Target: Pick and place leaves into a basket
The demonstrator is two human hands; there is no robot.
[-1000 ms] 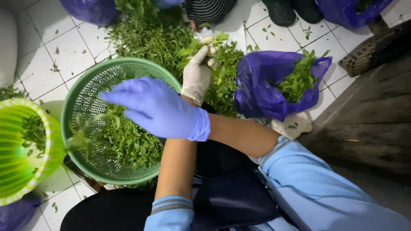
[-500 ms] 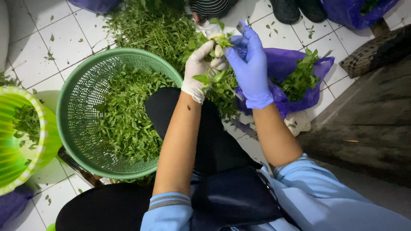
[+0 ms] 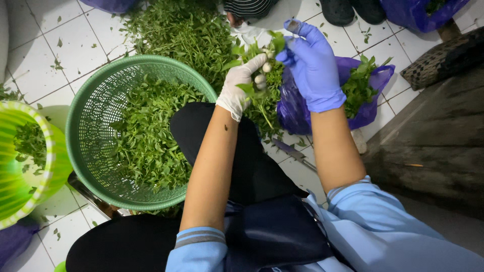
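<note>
White floor tiles (image 3: 35, 65), littered with leaf bits, fill the head view; I sit low over them, dark trousers, light blue sleeves pushed up. My left hand (image 3: 241, 85), white glove, has its fingers (image 3: 254, 63) curled shut around a bunch of leafy green stems (image 3: 262, 98), held up above my knee, stems hanging down. My right hand (image 3: 313, 68), blue glove, sits just right of it, touching the top of the same bunch; thumb and forefinger pinch at the upper leaves, other fingers half spread, index tip up. Behind that hand lies a purple plastic bag (image 3: 292, 108) with greens inside, open mouth to the right. Green mesh basket (image 3: 96, 136) sits left of my knee, half full of picked leaves. Lime-green basket (image 3: 20, 166) at far left edge, few leaves in it. Big loose pile of greens (image 3: 181, 30) on the floor beyond the basket. Another person's dark shoes (image 3: 353, 10) at top edge.
</note>
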